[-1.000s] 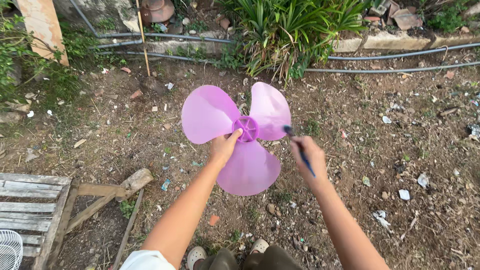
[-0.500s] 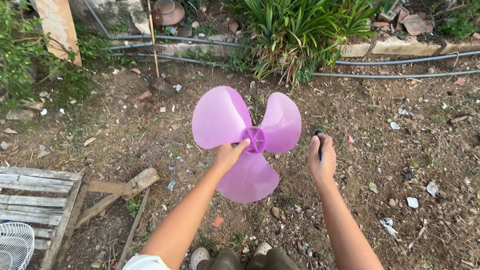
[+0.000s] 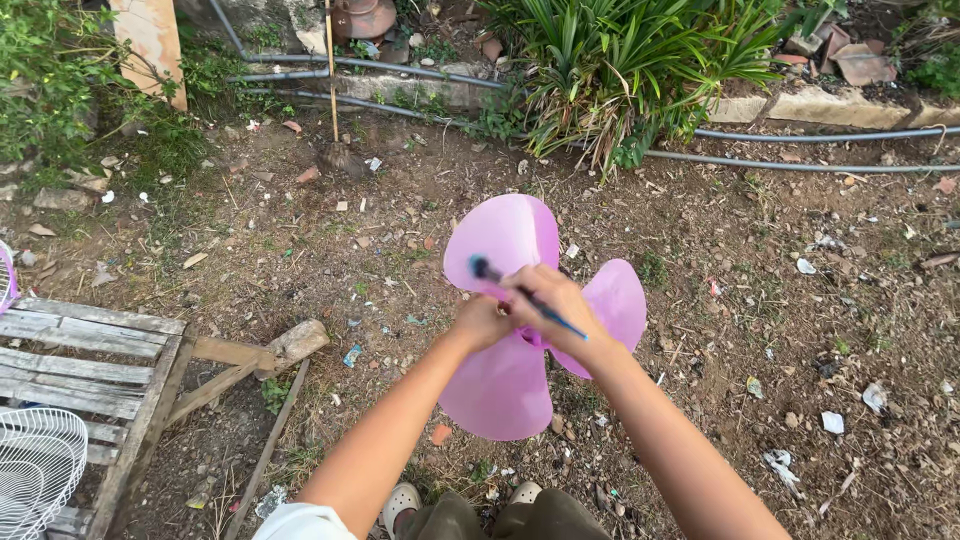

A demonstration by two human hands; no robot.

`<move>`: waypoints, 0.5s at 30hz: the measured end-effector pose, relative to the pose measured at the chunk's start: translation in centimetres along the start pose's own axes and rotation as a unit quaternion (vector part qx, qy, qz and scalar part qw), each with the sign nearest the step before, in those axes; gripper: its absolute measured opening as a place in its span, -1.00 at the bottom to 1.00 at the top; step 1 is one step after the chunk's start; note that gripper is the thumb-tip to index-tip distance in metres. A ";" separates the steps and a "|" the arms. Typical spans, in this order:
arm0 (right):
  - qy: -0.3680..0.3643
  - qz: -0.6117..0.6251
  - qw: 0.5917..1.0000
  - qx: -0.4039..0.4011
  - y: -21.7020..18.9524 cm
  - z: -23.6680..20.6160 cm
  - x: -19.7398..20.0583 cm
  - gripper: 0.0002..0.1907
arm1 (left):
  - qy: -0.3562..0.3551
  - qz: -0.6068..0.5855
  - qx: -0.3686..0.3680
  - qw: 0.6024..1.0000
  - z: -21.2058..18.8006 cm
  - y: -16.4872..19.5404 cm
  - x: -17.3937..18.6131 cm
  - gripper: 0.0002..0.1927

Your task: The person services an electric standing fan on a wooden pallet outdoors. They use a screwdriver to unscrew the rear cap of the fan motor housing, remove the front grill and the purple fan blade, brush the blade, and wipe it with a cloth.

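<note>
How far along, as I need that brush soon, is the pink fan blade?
Done: the fan blade is off its fan; a white grille lies apart. In hand: left hand grips the hub, right hand sets the brush on the upper lobe. Left: the other two lobes.

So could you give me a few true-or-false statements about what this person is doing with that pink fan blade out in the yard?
1. The left hand holds the pink fan blade near its hub. True.
2. The right hand is empty. False: it holds a small brush with a blue handle over the blade.
3. The blade has five lobes. False: three show.
4. A wooden pallet lies to the person's left. True.
5. The ground is paved with tiles. False: it is bare soil with scattered litter.
</note>
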State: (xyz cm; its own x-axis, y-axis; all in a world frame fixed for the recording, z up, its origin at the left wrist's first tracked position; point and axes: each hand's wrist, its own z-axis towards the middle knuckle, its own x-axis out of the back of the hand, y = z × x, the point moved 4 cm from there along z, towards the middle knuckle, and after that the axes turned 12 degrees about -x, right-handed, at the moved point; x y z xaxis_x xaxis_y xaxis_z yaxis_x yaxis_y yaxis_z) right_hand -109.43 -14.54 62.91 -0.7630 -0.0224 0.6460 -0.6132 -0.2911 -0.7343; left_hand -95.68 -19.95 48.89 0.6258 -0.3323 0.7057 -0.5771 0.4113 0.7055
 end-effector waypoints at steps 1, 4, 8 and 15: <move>-0.039 -0.014 0.999 0.018 0.0 0.2 -0.4 -0.79 | 0.016 0.011 -0.034 0.999 0.0 0.5 0.2 -0.62; 0.043 0.000 0.998 -0.046 0.8 1.4 0.0 -0.79 | -0.046 0.004 0.010 0.999 -0.4 0.4 -0.6 -0.53; 0.062 -0.078 0.994 -0.050 1.4 1.4 -0.5 -0.83 | -0.117 0.095 0.028 0.988 -0.3 0.1 -1.7 -0.48; 0.122 -0.021 0.990 -0.062 3.4 -0.2 0.1 -0.87 | -0.142 0.074 0.025 0.987 -0.6 0.3 -2.2 -0.38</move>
State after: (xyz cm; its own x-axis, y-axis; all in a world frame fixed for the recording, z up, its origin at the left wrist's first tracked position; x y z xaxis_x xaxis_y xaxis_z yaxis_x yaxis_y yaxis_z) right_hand -111.63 -15.34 60.44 -0.7541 0.2238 0.6175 -0.6538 -0.1669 -0.7380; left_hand -96.98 -18.60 47.50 0.3647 -0.4994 0.7858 -0.6800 0.4336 0.5912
